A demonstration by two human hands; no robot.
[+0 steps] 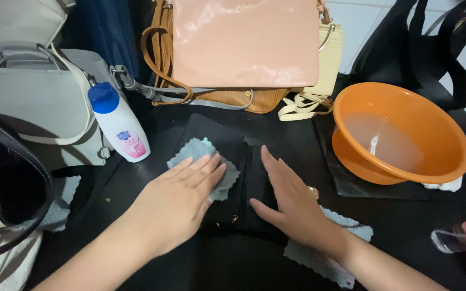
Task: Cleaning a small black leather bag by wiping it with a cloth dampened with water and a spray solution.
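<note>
Left hand [182, 202]: open, fingers flat, pressing a grey cloth [206, 164] onto a black bag [227, 161] at table centre. Right hand [289, 199]: open, palm flat on the bag, gripping nothing. Far left: white bottle [118, 124]. Right: orange basin [400, 132] holding water.

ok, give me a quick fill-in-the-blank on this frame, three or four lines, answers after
1. The left hand presses a grey ____ onto the black bag.
2. The right hand lies flat on the bag, fingers ____.
3. The orange basin holds cloudy ____.
4. The white bottle has a ____ cap.

Missing words: cloth; spread open; water; blue
</note>
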